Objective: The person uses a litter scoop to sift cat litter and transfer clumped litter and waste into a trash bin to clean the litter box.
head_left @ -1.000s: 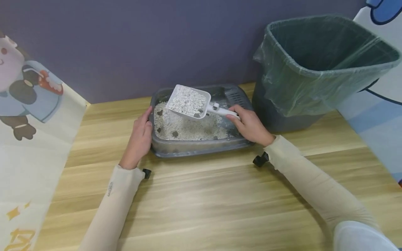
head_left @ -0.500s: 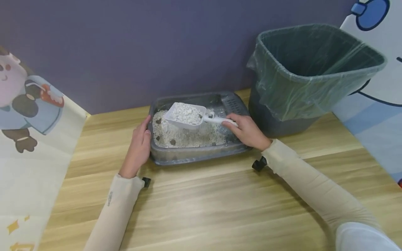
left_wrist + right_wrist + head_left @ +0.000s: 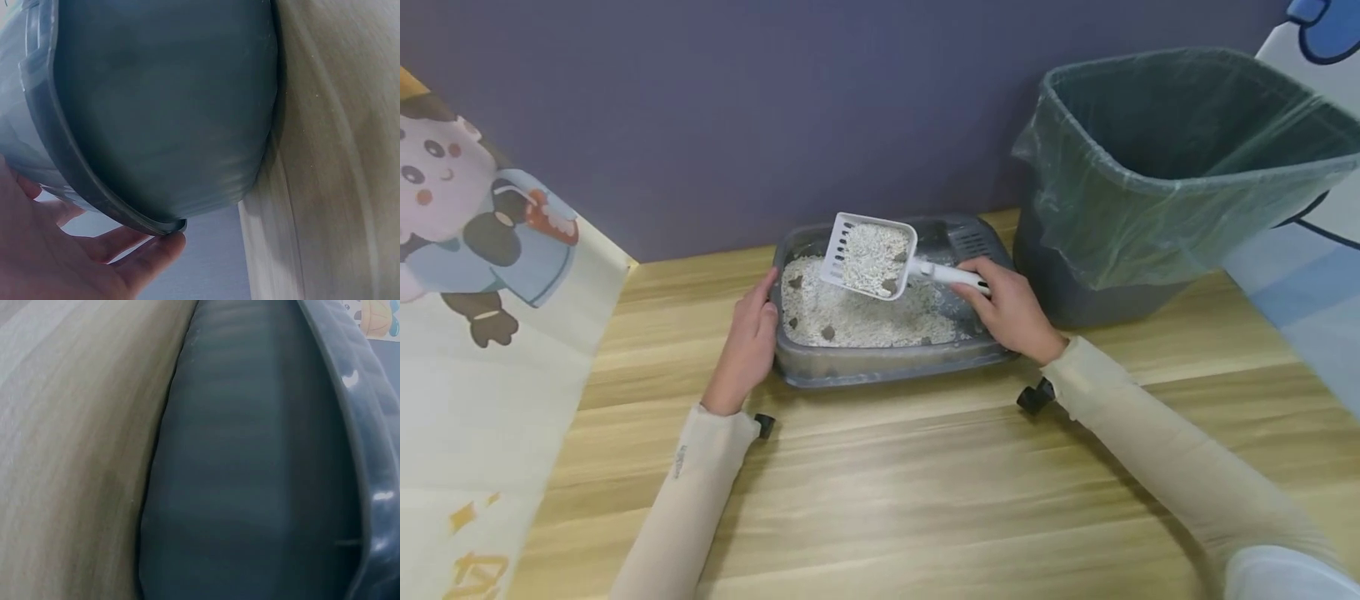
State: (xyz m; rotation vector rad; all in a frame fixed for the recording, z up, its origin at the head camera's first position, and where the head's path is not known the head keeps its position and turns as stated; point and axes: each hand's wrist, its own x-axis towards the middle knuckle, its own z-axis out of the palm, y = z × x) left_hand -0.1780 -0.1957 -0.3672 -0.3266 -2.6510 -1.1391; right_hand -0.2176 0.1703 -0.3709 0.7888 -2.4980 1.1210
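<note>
Near edge: two cream-sleeved forearms reached in over the pale wood-grain tabletop [image 3: 880, 492].

Left hand [image 3: 747, 346] lay flat against the left wall of the grey plastic litter tray [image 3: 887, 363], fingers straight, thumb at the rim. Left wrist view confirmed it: fingers spread under the tray's lip [image 3: 112, 209], not curled around it.

Right hand [image 3: 1011, 310] was curled around the handle of the white slotted plastic scoop [image 3: 871, 257], gripping it firmly. Scoop was held above the tray's middle, tilted, head raised toward the far left, loaded with pale litter granules and a dark clump near its lower edge. More dark clumps sat on the litter bed [image 3: 865, 312] below. Right wrist view showed only the tray's outer wall [image 3: 250, 487] and the tabletop.

Against half a second earlier: scoop had lifted off the litter and tipped steeper; left hand unchanged.

Far right: grey waste bin lined with a translucent green bag [image 3: 1150, 167], just beside the tray. Far left: cartoon-printed banner [image 3: 482, 250].
</note>
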